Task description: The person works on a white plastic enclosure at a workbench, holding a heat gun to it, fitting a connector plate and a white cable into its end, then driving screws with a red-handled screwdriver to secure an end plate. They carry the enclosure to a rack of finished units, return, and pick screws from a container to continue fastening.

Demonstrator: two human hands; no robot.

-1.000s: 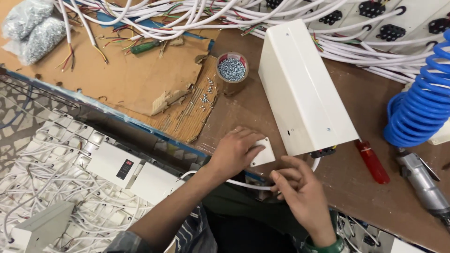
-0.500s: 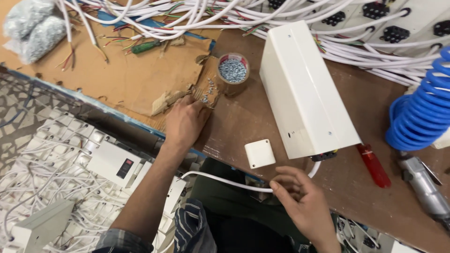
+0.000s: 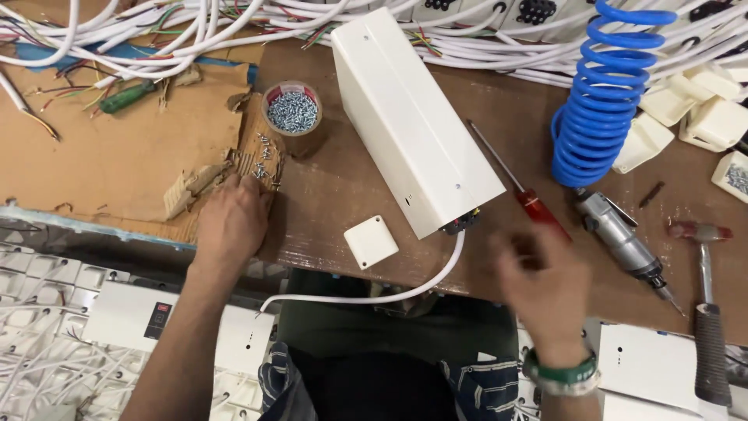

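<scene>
Brown wooden bench (image 3: 499,125), worn matte top, far edge buried under a tangle of white cables (image 3: 234,15) with coloured wire ends poking out. Torn corrugated cardboard sheet (image 3: 101,156) covers the bench's left part, ragged edge, flutes exposed.

Long white rectangular enclosure (image 3: 413,117), smooth plastic or painted metal, lies diagonally mid-bench; a white cord (image 3: 366,298) exits its near end and loops off the bench edge. Blue coiled air hose (image 3: 604,101) to the right of it, top cut off by the frame. Grey metal pneumatic screwdriver (image 3: 623,242) below the hose, bit pointing down-right. Hammer (image 3: 705,312) at far right, black grip, handle end out of frame. Red-handled screwdriver (image 3: 522,191) beside the enclosure, handle partly hidden by the right hand.

Tape roll (image 3: 293,113) used as a cup, full of small silver screws. Loose screws (image 3: 263,160) scattered on the torn cardboard edge just below it. Small white square cover plate (image 3: 371,242), rounded corners, flat on the bench near the enclosure's near end, touching nothing.

Left hand (image 3: 232,222): palm down, fingers curled at the loose screws; fingertips hidden, so can't tell if it's pinching one. Right hand (image 3: 545,281): motion-blurred, above the bench edge, fingers look spread and empty, green band at the wrist. White moulded housings (image 3: 693,109) at top right, partly cut off.
</scene>
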